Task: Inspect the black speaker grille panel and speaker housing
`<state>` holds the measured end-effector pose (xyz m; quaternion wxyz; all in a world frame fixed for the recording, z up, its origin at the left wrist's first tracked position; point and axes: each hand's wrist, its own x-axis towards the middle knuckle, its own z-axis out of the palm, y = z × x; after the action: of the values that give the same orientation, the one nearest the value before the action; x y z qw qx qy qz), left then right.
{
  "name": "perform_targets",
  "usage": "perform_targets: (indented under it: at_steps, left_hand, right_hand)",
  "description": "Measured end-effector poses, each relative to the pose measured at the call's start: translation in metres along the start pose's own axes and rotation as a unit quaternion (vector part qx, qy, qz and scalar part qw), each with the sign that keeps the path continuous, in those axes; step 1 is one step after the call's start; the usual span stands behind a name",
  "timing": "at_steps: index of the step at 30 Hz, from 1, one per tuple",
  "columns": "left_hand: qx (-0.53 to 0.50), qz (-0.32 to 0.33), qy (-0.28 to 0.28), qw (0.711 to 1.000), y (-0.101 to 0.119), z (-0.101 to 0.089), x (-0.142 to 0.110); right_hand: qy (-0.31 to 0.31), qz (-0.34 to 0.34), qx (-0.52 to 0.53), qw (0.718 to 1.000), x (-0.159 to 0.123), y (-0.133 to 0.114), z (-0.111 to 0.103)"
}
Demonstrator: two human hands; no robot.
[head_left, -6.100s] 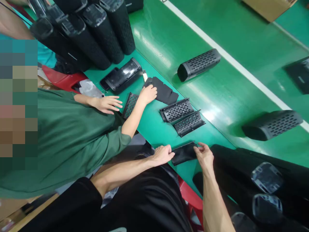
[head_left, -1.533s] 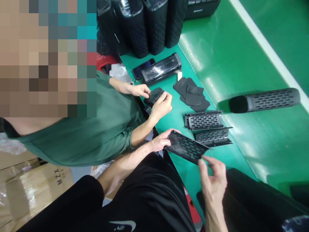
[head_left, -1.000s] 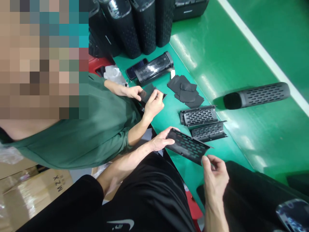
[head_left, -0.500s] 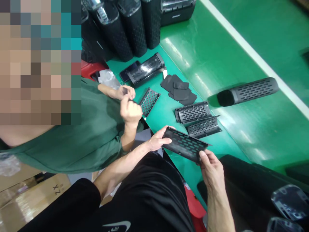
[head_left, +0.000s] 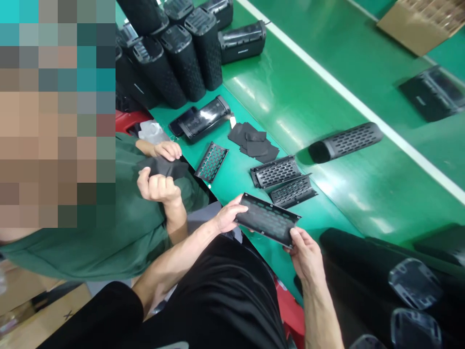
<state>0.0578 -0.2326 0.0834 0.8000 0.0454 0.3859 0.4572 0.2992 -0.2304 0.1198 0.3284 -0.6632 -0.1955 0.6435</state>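
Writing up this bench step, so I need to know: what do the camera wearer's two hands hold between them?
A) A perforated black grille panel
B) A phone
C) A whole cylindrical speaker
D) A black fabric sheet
A. The left hand and right hand grip opposite ends of a black grille panel, its rows of oblong holes showing.

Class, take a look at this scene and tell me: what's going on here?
The person wearing the camera holds a black perforated grille panel by its ends, with the left hand and right hand. Beside them, a co-worker's hands hold a piece of black fabric. More grille panels and a pile of black fabric pieces lie on the green workbench, below a row of upright black speakers.
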Motion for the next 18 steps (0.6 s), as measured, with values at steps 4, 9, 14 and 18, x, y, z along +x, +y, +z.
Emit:
perform_targets:
  at_steps: [4, 9, 14, 18]
  left_hand:
    - [0.000, -0.007, 0.003, 1.000, -0.003, 0.000, 0.002]
    - [0.007, -0.022, -0.001, 1.000, -0.004, -0.001, 0.003]
    - [0.014, -0.035, 0.015, 0.999, -0.006, 0.000, 0.002]
    - [0.011, -0.036, 0.026, 0.999, -0.005, 0.002, 0.000]
  right_hand:
    - [0.023, -0.003, -0.003, 1.000, -0.001, 0.005, -0.002]
    - [0.029, -0.017, -0.026, 0.999, 0.004, 0.007, -0.006]
    - [0.062, -0.042, -0.039, 0.996, 0.019, 0.011, -0.009]
    - [0.046, -0.034, -0.020, 0.998, 0.021, 0.015, -0.012]
